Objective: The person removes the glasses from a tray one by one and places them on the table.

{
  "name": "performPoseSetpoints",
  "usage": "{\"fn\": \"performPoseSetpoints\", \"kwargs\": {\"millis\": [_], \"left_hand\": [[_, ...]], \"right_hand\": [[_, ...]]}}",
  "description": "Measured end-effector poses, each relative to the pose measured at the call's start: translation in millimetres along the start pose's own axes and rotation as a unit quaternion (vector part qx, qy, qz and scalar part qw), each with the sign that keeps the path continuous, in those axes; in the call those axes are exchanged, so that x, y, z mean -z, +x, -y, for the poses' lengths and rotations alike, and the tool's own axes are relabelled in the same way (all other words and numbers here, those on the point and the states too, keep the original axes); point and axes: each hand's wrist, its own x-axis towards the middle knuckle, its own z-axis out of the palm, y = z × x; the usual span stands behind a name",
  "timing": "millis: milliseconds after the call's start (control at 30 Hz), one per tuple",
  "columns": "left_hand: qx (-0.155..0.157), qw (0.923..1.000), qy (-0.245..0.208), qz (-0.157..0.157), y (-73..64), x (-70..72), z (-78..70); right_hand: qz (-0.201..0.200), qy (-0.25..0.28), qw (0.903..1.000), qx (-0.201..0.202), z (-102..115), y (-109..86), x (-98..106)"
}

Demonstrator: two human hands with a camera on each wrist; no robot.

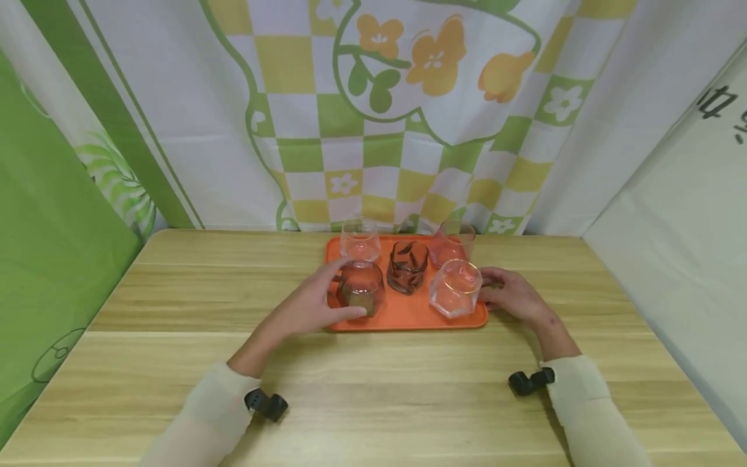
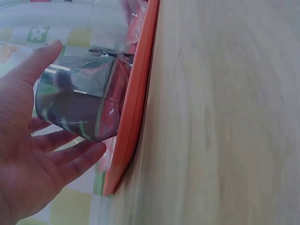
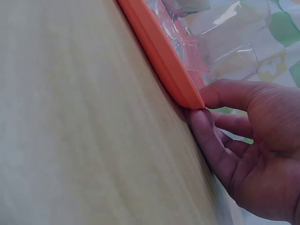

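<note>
An orange tray (image 1: 408, 319) bears several drinking glasses. Around the dark tinted glass (image 1: 362, 288) at its front left, my left hand (image 1: 312, 298) is spread, thumb on the near side and fingers on the far side; whether they touch the glass is hard to tell. In the left wrist view the fingers (image 2: 77, 157) look loosely extended beside that glass (image 2: 75, 96). My right hand (image 1: 513, 295) pinches the tray's right edge between thumb and fingers, close beside the clear gold-rimmed glass (image 1: 455, 292). The right wrist view shows the fingertips on the tray's corner (image 3: 187, 93).
A dark patterned glass (image 1: 407, 269) stands mid-tray. Behind it are a clear glass (image 1: 360, 241) at the back left and a pinkish glass (image 1: 454, 241) at the back right. The wooden table (image 1: 397, 395) extends to a patterned curtain (image 1: 403, 155) behind.
</note>
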Motion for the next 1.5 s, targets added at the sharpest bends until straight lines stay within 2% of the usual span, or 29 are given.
{"fn": "performPoseSetpoints", "kwargs": {"millis": [267, 400, 567, 1100, 1267, 1500], "left_hand": [[-0.020, 0.9976, -0.065, -0.016, 13.9, -13.4, -1.2], [-0.020, 0.9957, -0.087, -0.025, 16.7, -18.6, -2.0], [-0.021, 0.9957, -0.080, -0.041, 17.7, -22.0, -1.8], [-0.017, 0.9963, -0.062, -0.057, 17.7, -24.1, 0.3], [-0.016, 0.9964, -0.065, -0.052, 14.9, -24.4, -1.9], [0.000, 0.9958, -0.069, -0.060, 10.8, -15.0, -4.7]], "right_hand": [[-0.003, 0.015, 0.9999, 0.003, -4.9, 1.7, 0.8], [-0.006, 0.021, 0.9998, -0.001, -6.8, 2.5, 0.0], [-0.012, 0.022, 0.9997, -0.002, -7.6, 2.7, -0.9], [-0.023, 0.012, 0.9997, -0.003, -11.3, 4.1, -2.6], [-0.016, 0.012, 0.9998, -0.008, -12.0, 3.4, -2.6], [-0.015, 0.014, 0.9998, 0.002, -7.7, 0.5, -2.2]]}}
